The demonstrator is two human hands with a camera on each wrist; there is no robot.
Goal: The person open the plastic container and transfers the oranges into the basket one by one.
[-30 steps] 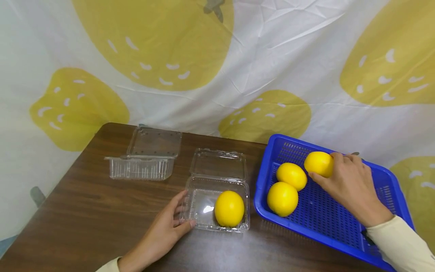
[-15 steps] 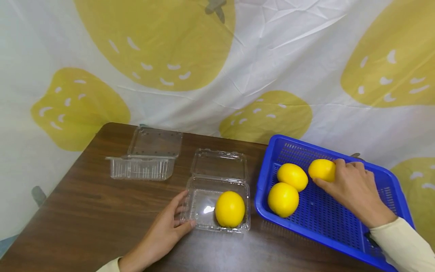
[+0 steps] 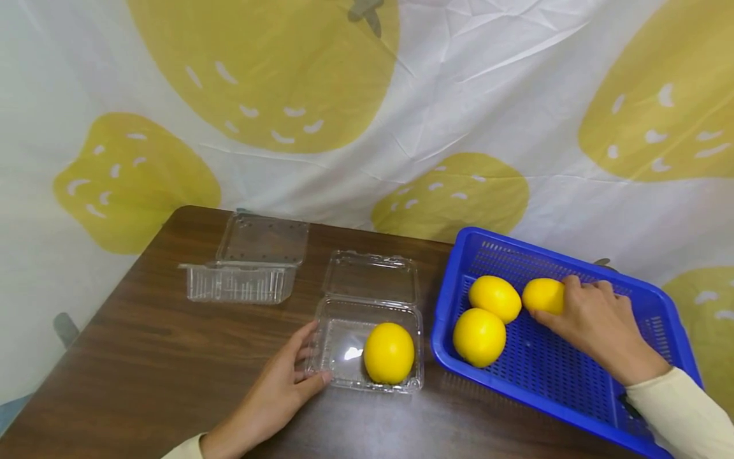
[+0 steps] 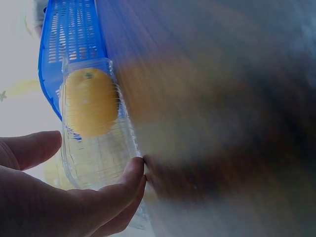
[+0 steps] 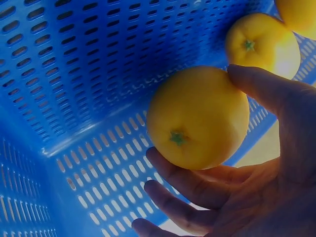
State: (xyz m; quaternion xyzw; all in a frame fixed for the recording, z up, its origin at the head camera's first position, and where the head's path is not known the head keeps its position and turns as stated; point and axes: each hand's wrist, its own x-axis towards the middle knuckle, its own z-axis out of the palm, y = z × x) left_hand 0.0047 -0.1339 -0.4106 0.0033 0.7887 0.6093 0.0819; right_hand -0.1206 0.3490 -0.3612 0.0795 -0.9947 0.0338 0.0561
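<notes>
My right hand (image 3: 602, 322) holds an orange (image 3: 543, 296) inside the blue basket (image 3: 573, 408). In the right wrist view the thumb lies on one side of this orange (image 5: 197, 118) and the fingers curl along the other, close over the slotted floor. Two more oranges lie at the basket's left end, one farther orange (image 3: 494, 299) and one nearer orange (image 3: 479, 338). With fingers extended, my left hand (image 3: 281, 386) touches the left side of an open clear plastic clamshell box (image 3: 344, 376), its thumb at the near corner. One orange (image 3: 388, 354) sits in that box's right half.
A second clear clamshell (image 3: 241, 284) stands with its lid raised at the back left of the brown wooden table (image 3: 143, 350). Behind the table hangs a white cloth (image 3: 287, 178) printed with yellow fruit. The basket's raised rim stands just right of the nearer box.
My right hand has gone down slightly toward the basket floor with the orange, which now sits lower and nearer the farther left orange. The left hand and the box have stayed in place.
</notes>
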